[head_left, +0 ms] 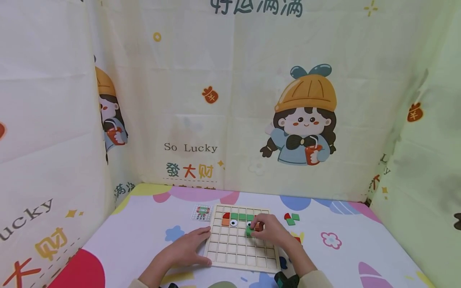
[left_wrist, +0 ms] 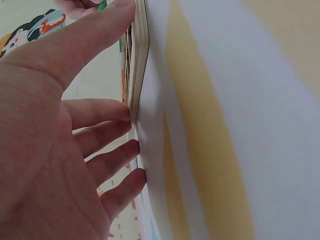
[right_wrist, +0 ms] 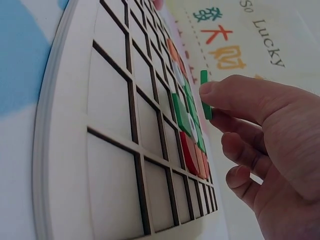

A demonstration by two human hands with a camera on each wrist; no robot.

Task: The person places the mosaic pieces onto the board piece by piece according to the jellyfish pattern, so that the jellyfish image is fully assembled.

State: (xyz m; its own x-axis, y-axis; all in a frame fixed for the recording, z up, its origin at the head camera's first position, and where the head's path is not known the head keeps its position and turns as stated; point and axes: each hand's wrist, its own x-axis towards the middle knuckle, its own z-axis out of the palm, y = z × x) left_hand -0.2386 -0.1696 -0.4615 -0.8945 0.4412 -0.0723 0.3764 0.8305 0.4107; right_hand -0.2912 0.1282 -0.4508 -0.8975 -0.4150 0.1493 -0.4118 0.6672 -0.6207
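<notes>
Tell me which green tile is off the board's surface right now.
The green tile pinched in the right hand, held above the grid board. The other green tiles lie flat in the board's cells.

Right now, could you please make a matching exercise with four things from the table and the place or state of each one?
Things:
1. left hand
2. right hand
3. card
4. loose tiles

Places or states:
A. lies on the table left of the board's far corner
B. pinches a green tile over the board
C. lie on the table right of the board
D. rests against the left edge of the board

Pairs: 1-D, 2-B, 3-A, 4-C
</notes>
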